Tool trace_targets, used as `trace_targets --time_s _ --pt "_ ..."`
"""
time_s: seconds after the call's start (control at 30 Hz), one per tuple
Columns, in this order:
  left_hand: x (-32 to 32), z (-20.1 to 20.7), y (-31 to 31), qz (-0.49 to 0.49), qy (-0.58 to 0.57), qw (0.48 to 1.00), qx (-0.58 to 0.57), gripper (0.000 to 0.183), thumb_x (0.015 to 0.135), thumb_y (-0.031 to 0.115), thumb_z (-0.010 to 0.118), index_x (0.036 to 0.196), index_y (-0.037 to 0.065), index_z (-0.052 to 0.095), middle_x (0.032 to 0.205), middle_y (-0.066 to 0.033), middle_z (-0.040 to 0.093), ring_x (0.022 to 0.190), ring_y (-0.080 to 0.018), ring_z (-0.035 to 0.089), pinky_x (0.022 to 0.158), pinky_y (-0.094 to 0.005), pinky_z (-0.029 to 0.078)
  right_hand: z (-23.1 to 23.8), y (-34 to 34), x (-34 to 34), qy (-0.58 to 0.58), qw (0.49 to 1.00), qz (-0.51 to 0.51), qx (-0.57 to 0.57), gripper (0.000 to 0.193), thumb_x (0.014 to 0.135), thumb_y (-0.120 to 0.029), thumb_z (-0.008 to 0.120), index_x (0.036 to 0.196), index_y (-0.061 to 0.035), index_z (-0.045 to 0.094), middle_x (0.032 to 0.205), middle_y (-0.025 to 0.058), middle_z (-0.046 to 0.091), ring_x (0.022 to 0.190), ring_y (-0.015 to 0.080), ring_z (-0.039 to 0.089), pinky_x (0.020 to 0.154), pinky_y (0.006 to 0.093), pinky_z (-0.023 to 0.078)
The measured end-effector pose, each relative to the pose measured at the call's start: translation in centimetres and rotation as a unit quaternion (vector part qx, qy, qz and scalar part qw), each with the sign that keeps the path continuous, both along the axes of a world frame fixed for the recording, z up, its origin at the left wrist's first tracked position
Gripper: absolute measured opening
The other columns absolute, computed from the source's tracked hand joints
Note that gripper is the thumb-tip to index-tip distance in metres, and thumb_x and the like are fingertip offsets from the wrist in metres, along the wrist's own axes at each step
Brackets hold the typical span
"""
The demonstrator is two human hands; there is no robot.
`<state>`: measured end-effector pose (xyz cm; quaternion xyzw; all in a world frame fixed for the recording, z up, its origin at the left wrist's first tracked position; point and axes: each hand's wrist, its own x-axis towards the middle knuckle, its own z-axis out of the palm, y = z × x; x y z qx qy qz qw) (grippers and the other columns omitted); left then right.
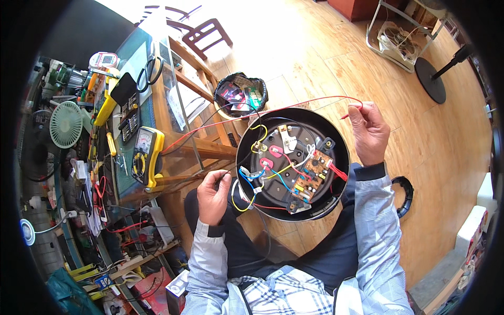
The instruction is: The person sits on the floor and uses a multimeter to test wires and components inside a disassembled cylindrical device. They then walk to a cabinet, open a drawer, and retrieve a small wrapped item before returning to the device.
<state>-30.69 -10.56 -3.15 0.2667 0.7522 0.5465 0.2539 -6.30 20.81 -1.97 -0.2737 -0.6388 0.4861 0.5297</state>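
Note:
A round black appliance housing (344,149) rests between my knees, its open underside facing up. Inside are a brown circuit board (316,170), red-capped terminals and blue, yellow and red wires. My right hand (371,134), beyond the housing's right rim, pinches a red test probe (344,116); its lead loops left over the housing. At the left rim my left hand (212,199) pinches a thin black test probe (222,177), mostly hidden by the fingers. Red lead runs back to a yellow analog multimeter (146,152) on the table's edge. Neither probe visibly touches a terminal.
A glass-topped wooden table (181,105) stands at the left, with scissors (150,73) and a bit case on it. Behind the housing is a black-lined bin (257,86). A small green fan (66,124) and crowded tools fill the far left. A black ring (403,197) lies on the floor.

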Motion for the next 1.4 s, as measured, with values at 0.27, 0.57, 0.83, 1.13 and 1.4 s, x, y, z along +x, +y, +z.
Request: trace_targets --time_s 0.27,0.57,0.83,1.13,1.4 --pt "-0.7 -2.6 0.5 -0.057 -0.017 0.997 -0.039 0.023 0.106 0.011 0.068 0.122 -0.004 0.069 0.109 -0.0035 0.075 0.098 -0.0091 0.069 0.09 -0.0244 0.054 0.1 -0.1 0.2 0.01 1.0 -0.004 -0.023 0.01 0.098 -0.008 0.078 0.101 0.0012 0.073 0.094 0.0025 0.063 0.081 0.0094 0.064 0.064 0.0217 0.048" --pt "-0.3 -1.6 1.1 -0.042 -0.069 0.996 0.025 0.021 0.108 0.012 0.065 0.123 -0.003 0.069 0.103 -0.0008 0.073 0.09 -0.0066 0.065 0.082 -0.0228 0.052 -0.1 0.3 0.4 0.003 1.0 -0.01 -0.023 0.014 0.099 -0.011 0.079 0.1 0.0022 0.075 0.093 0.0025 0.063 0.079 0.0083 0.063 0.061 0.0217 0.046" --pt "0.3 2.2 1.2 -0.049 -0.02 0.998 -0.032 0.02 0.101 0.01 0.075 0.114 -0.004 0.071 0.096 0.0 0.073 0.084 -0.0048 0.064 0.078 -0.0204 0.052 -0.2 0.3 0.3 0.001 1.0 -0.008 -0.02 0.016 0.099 -0.014 0.078 0.1 0.0016 0.075 0.094 0.0027 0.064 0.08 0.0085 0.064 0.061 0.0221 0.047" --pt "2.7 5.9 0.4 -0.144 0.129 0.974 -0.117 0.017 0.092 0.014 0.083 0.097 -0.001 0.078 0.081 -0.0004 0.06 0.069 -0.0072 0.054 0.063 -0.025 0.044 0.1 0.1 0.4 -0.022 1.0 -0.009 -0.006 0.013 0.101 -0.014 0.076 0.103 -0.0015 0.072 0.092 -0.0018 0.061 0.079 0.0044 0.057 0.065 0.0206 0.042" --pt "4.7 5.8 1.0 -0.171 0.24 0.946 -0.135 0.025 0.084 0.022 0.088 0.084 0.0 0.075 0.079 -0.0102 0.062 0.068 -0.022 0.063 0.065 -0.0348 0.051 -0.2 0.2 0.3 -0.013 1.0 -0.009 -0.019 0.016 0.1 -0.016 0.078 0.099 0.0 0.074 0.092 0.0011 0.064 0.079 0.0071 0.062 0.061 0.0222 0.046"
